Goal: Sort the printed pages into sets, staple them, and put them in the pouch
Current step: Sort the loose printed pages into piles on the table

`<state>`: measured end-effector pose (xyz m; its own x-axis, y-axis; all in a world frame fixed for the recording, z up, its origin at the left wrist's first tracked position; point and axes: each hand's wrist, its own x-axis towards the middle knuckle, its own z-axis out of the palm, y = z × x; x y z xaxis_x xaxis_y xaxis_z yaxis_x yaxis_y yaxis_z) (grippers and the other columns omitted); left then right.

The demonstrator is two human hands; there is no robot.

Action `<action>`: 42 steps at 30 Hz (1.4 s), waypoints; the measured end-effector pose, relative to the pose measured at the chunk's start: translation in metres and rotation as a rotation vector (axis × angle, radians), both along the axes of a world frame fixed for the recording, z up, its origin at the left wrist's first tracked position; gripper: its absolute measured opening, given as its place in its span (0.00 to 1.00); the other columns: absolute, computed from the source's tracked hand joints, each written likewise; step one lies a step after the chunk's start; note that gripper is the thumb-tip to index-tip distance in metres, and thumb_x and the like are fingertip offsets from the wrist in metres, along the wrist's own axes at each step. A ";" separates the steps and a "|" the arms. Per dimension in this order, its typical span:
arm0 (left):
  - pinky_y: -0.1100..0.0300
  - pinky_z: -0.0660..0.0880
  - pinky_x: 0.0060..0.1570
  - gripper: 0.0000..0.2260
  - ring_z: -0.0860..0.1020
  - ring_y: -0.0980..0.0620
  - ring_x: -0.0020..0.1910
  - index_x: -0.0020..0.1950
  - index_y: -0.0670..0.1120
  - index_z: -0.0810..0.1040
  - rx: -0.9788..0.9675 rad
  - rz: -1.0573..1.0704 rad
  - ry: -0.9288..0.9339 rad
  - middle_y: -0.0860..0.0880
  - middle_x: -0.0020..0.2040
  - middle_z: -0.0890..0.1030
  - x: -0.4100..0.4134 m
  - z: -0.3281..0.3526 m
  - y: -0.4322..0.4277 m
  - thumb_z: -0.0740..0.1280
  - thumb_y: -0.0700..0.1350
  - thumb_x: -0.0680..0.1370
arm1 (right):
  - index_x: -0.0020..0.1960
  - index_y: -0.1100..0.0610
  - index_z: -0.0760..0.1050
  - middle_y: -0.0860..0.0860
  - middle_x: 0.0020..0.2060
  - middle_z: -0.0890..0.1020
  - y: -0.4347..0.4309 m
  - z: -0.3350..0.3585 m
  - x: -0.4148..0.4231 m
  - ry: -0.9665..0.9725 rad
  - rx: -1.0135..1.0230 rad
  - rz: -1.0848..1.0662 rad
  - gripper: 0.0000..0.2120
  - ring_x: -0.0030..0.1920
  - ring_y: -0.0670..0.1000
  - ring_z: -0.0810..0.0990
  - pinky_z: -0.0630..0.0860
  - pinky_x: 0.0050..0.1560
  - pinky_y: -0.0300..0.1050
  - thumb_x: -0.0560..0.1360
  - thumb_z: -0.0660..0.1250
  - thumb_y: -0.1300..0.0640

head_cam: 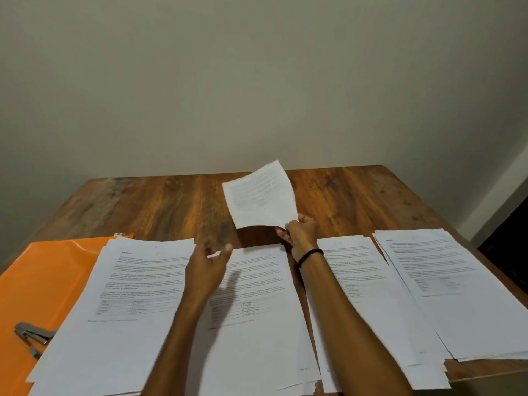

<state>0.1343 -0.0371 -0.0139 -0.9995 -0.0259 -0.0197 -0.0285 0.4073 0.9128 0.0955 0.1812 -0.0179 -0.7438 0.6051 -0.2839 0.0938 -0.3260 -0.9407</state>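
**Wood table, 4 stacks, 1 loose sheet up: land it clean**

Plain wall (257,67) behind; table (357,195) carries everything.

Status:
- Right hand (301,232) pinches one printed sheet (258,195) by its near-right corner, thumb and fingers closed on the paper. The sheet is off the table and curling, above bare wood just far of the 2nd stack (257,324).
- Left hand (208,267) hovers low over the seam btw the leftmost stack (128,295) and the 2nd stack. Fingers are loose and spread, holding nothing.
- 3rd stack (357,281) and right stack (443,281) sit along the near edge. Their far corners touch or overlap, can't tell which.
- Orange pouch (43,281) is near left, partly under the leftmost stack. The stapler (33,332) lies on it.

My read: you're mid-sort, and this sheet needs a home stack. To do it well:
1. Check the hdr before dropping. The print is too blurred from here for me to say which set it belongs to.
2. A one-corner pinch lets the pg flop. Bring your left hand to the opposite edge for a 2-point hold.
3. Lay the near edge down 1st, then let the rest fall flat. Nudge it square w/ the top pg so the staple corner lines up later.
4. All 4 stacks are fanned at the edges. Both forearms cross over them, so lift clear and don't drag, or top pgs will migrate to the neighbour stack.
5. Pull the 3rd and right stacks apart when you get a free hand.

Stapler and pouch aren't needed yet IMO.
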 end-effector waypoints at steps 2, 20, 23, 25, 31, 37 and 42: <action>0.49 0.81 0.52 0.36 0.79 0.44 0.60 0.77 0.50 0.63 0.179 0.035 -0.064 0.43 0.70 0.74 -0.006 0.010 0.001 0.70 0.63 0.75 | 0.61 0.60 0.72 0.56 0.55 0.80 -0.002 0.011 0.016 0.042 -0.065 0.082 0.17 0.48 0.56 0.85 0.83 0.38 0.42 0.75 0.65 0.73; 0.42 0.76 0.63 0.32 0.78 0.48 0.63 0.74 0.56 0.67 0.172 -0.169 0.132 0.54 0.66 0.79 0.013 0.037 -0.055 0.74 0.39 0.74 | 0.63 0.62 0.78 0.55 0.57 0.85 -0.037 0.014 0.093 0.253 0.124 0.554 0.17 0.57 0.55 0.84 0.81 0.58 0.53 0.76 0.73 0.60; 0.41 0.76 0.64 0.33 0.78 0.49 0.64 0.74 0.57 0.67 0.208 -0.144 0.148 0.55 0.66 0.79 0.016 0.038 -0.071 0.73 0.39 0.73 | 0.64 0.62 0.78 0.54 0.57 0.85 -0.050 0.016 0.090 0.275 0.131 0.569 0.18 0.59 0.55 0.83 0.80 0.60 0.54 0.76 0.73 0.60; 0.42 0.76 0.64 0.33 0.78 0.49 0.64 0.74 0.57 0.67 0.206 -0.127 0.146 0.55 0.66 0.79 0.015 0.039 -0.081 0.72 0.37 0.73 | 0.64 0.60 0.78 0.54 0.58 0.85 -0.058 0.018 0.089 0.288 0.136 0.566 0.18 0.59 0.54 0.83 0.80 0.58 0.51 0.75 0.73 0.57; 0.48 0.77 0.63 0.32 0.78 0.51 0.62 0.72 0.58 0.67 0.161 -0.099 0.140 0.53 0.65 0.78 0.018 0.045 -0.104 0.71 0.33 0.75 | 0.53 0.59 0.79 0.52 0.48 0.87 -0.076 0.018 0.085 0.203 0.228 0.488 0.08 0.47 0.51 0.85 0.78 0.43 0.46 0.77 0.73 0.56; 0.42 0.78 0.59 0.30 0.79 0.46 0.61 0.71 0.56 0.66 0.100 -0.010 0.117 0.48 0.64 0.79 0.020 0.052 -0.137 0.74 0.39 0.74 | 0.50 0.62 0.79 0.54 0.47 0.87 -0.109 0.013 0.079 0.080 0.285 0.454 0.07 0.45 0.55 0.86 0.81 0.36 0.48 0.75 0.74 0.61; 0.54 0.75 0.50 0.30 0.77 0.48 0.59 0.75 0.49 0.66 -0.203 0.082 0.098 0.48 0.62 0.78 0.023 0.053 -0.175 0.73 0.39 0.75 | 0.48 0.58 0.77 0.53 0.45 0.86 -0.153 -0.001 0.075 -0.089 0.445 0.558 0.08 0.47 0.58 0.85 0.82 0.43 0.52 0.73 0.75 0.59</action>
<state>0.1572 -0.2123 0.0390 -0.9907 -0.1008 0.0912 0.0154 0.5830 0.8123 0.1700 0.0287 -0.0185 -0.9615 0.2140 -0.1724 0.2168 0.2056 -0.9543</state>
